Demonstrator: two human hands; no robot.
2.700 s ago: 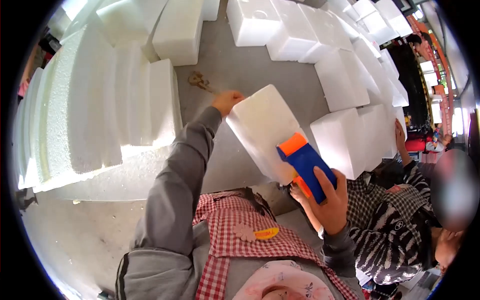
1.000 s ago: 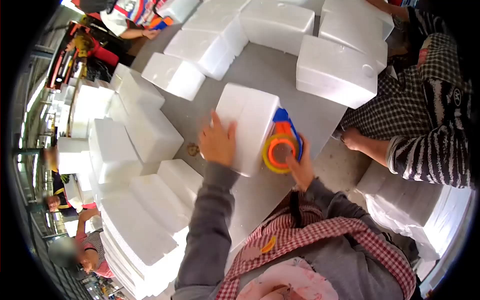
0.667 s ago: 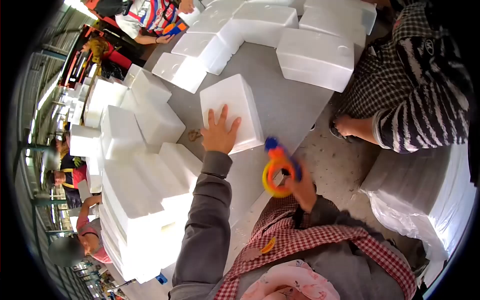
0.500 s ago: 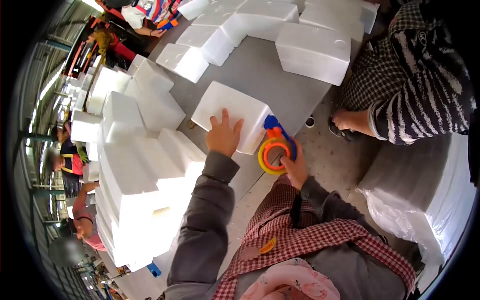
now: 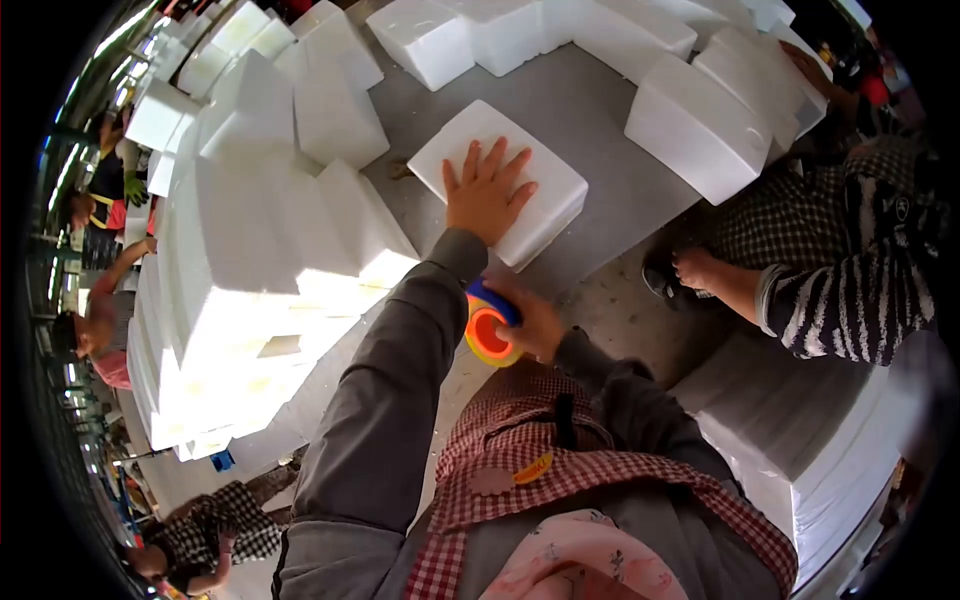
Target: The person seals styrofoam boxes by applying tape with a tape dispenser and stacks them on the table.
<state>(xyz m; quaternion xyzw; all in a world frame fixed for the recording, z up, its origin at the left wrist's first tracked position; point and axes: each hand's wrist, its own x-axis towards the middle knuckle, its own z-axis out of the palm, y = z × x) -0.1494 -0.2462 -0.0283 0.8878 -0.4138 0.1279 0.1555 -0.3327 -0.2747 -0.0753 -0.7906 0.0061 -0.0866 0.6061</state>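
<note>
A white foam box (image 5: 552, 188) lies on the grey table in front of me. My left hand (image 5: 486, 192) rests flat on its top, fingers spread. Below the box's near edge, my right hand (image 5: 532, 320) is wrapped round a tape dispenser (image 5: 496, 302). The dispenser has a blue body and a roll with an orange core and a yellow rim. It is close to my left forearm and apart from the box; its front end is partly hidden.
White foam boxes (image 5: 240, 230) are stacked on the left. More boxes (image 5: 700, 125) line the grey table's (image 5: 625, 205) far and right sides. A person in a striped sleeve (image 5: 835, 300) stands at right, near plastic-wrapped foam (image 5: 800, 410). Other people are at left.
My right hand has drawn the tape dispenser away from the box's edge, toward my body. My left hand now lies flatter on the box, which appears turned. The view has shifted.
</note>
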